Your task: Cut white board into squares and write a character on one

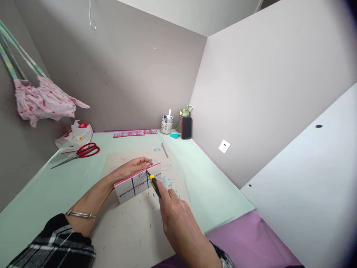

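Observation:
My left hand (136,166) is behind a small white board (126,190) and steadies it, tilted up on its long edge. The board has a red top edge and dark blue lines that split its face into boxes with handwriting. In my right hand (178,208) is a yellow and black utility knife (154,184), its fingers closed round the handle. The knife tip touches or nearly touches the board at a vertical blue line near the red edge. Part of my left hand's fingers is hidden by the board.
A marked beige sheet (122,230) covers the table's middle. Red-handled scissors (80,152) and a plastic bag (76,136) lie left. Further back are a strip of red-edged letter pieces (135,133), a slim craft knife (164,150), a pen jar (166,125) and a phone (186,128).

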Tool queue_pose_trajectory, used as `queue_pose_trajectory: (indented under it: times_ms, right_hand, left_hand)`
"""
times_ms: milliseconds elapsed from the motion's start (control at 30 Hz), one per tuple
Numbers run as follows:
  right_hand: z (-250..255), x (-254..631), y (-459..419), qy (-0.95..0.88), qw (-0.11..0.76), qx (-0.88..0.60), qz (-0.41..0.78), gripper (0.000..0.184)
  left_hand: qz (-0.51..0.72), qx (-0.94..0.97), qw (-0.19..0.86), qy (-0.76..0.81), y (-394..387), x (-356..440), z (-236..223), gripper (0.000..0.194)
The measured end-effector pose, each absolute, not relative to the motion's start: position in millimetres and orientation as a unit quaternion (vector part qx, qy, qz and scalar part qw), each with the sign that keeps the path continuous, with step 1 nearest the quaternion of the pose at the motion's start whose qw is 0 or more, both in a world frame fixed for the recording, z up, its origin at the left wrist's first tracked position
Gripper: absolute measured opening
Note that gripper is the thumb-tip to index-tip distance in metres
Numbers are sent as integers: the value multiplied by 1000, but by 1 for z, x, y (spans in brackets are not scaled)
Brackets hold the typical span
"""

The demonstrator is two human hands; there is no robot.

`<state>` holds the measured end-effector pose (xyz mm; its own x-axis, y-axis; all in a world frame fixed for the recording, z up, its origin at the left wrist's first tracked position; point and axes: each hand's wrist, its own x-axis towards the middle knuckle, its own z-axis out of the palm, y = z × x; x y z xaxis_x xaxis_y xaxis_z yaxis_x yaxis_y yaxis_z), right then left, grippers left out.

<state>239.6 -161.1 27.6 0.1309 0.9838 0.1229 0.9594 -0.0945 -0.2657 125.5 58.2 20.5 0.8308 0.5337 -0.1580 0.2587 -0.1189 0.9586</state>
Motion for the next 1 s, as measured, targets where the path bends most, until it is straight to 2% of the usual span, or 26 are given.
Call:
queue_pose_trajectory:
  times_ms: [233, 600, 767, 1000]
  right_hand:
    - [32, 240, -157, -652, 127, -744, 71, 70]
    - [27, 240, -157, -655, 110, -745, 65, 69]
    - [27, 240, -156, -654, 124, -743, 72, 72]
    - [29, 239, -159, -653, 138, -739, 87, 73]
  left_hand:
    - [125, 749, 584, 289, 60, 122, 22, 57]
    - [152, 737, 596, 282, 56, 120, 13, 59]
    - [167, 745, 580, 286, 63, 122, 14, 53]
    - [170, 749, 572, 288, 62, 122, 16, 61]
